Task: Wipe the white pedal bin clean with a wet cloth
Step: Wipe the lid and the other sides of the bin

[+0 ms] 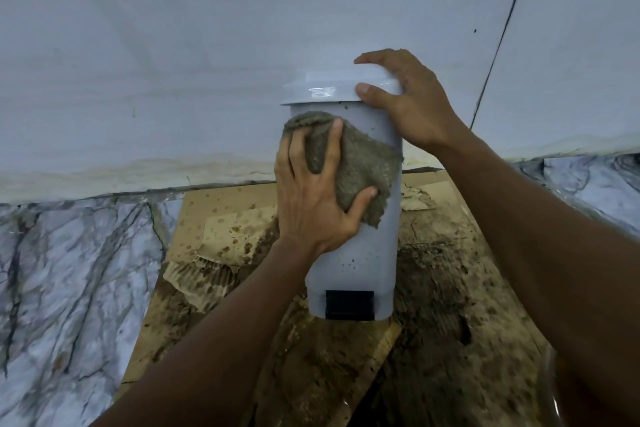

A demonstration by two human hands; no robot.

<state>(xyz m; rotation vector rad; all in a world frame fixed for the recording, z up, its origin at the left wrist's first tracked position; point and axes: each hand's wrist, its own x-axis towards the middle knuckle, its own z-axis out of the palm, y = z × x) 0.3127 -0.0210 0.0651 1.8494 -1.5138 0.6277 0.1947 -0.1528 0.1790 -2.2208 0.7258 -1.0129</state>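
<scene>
On stained cardboard [433, 288] by a white wall [173, 45], the left hand [311, 198] pressed the cloth [360, 163] against the bin [363, 253] front; the right hand [412, 104] gripped the lid [322, 90]. Specks lower down likely needed wiping next.

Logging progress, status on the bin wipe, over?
Left hand pressing cloth on bin front. Right hand gripping lid. Specks remain low. Nothing in the way.
</scene>
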